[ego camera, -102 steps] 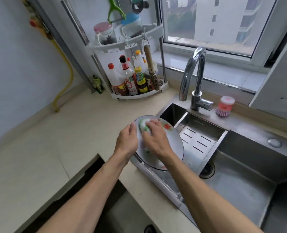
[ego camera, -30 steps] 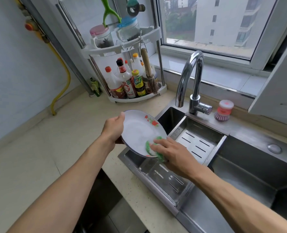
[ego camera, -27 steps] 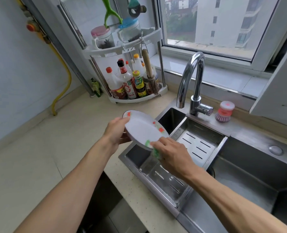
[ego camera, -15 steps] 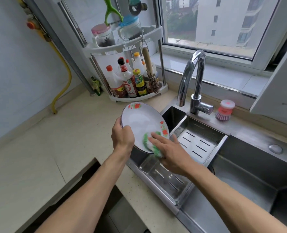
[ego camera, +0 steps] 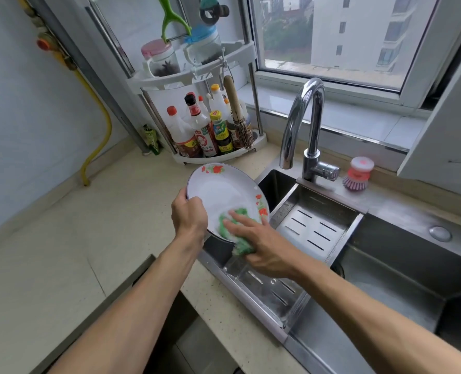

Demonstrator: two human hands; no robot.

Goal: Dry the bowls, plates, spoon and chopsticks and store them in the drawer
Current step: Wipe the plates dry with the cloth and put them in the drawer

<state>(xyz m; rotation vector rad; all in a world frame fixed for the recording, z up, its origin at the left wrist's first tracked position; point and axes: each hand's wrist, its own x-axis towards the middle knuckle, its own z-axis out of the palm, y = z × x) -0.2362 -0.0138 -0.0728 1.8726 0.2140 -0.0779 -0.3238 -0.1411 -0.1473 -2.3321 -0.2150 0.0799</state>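
**Drying the flowered plate over the sink edge**

Standing at a steel sink (ego camera: 380, 298) set into a pale counter (ego camera: 62, 252), with the drawer (ego camera: 170, 319) lying open and dark just below the counter's front edge. Holding the plate (ego camera: 224, 193) tilted, face toward the camera, above the corner where counter meets sink and its slotted drain tray (ego camera: 313, 228). Gripping the plate's left rim with the left hand (ego camera: 189, 214), fingers curled round the edge. Pressing a green cloth (ego camera: 234, 230) against the lower right of the plate face with the right hand (ego camera: 261, 249), fingers spread fairly flat over the cloth and thumb apparently tucking it in.

Likely best: sweeping the cloth in arcs from centre to rim, turning the plate by the left hand, then wiping the back before storing. Keeping the rim grip firm, since a wet glazed plate probably slips easily.

Room for moving: open counter to the left; tap (ego camera: 302, 125) and condiment rack (ego camera: 207, 130) standing well behind the plate; dish brush (ego camera: 357, 174) beside the tap. Nearest hard edges: the sink lip directly beneath, and the counter front to pass on the way down to the drawer.
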